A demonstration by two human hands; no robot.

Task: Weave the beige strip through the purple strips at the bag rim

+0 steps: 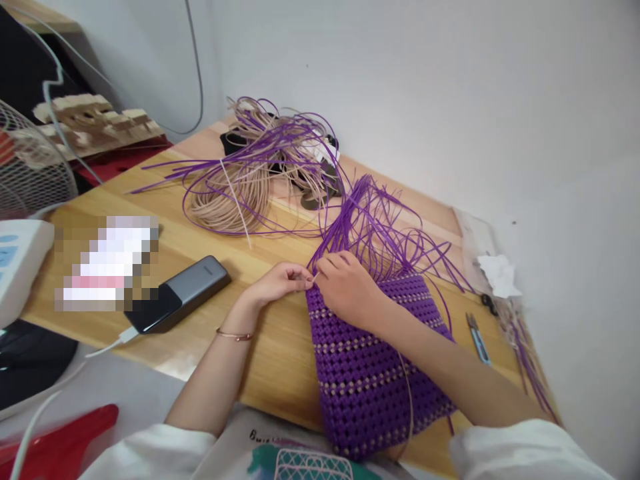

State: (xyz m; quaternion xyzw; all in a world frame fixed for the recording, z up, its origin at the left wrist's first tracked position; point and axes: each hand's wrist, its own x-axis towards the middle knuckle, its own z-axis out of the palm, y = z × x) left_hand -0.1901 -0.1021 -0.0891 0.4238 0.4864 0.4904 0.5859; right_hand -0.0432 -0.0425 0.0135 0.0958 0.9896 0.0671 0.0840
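Observation:
A purple woven bag [370, 373] with thin beige rows leans over the table's front edge. Loose purple strands [357, 213] fan out from its upper edge. At its upper left corner my left hand [283, 280] is closed, thumb and finger pinched around a thin beige strand. My right hand [347, 287] lies over the bag's top edge, its fingers curled and pinching the same strand close by. The exact grip of the right fingertips is partly hidden. A beige strand [407, 387] hangs down the bag's front below my right forearm.
A coil of beige cord [230, 197] lies behind, mixed with purple strands. A black-and-grey power bank [177, 297] and a blurred-out phone [107, 263] rest at left. Blue thread snips [479, 340] lie right of the bag, near more strands [525, 353]. A mesh fan guard [35, 167] stands far left.

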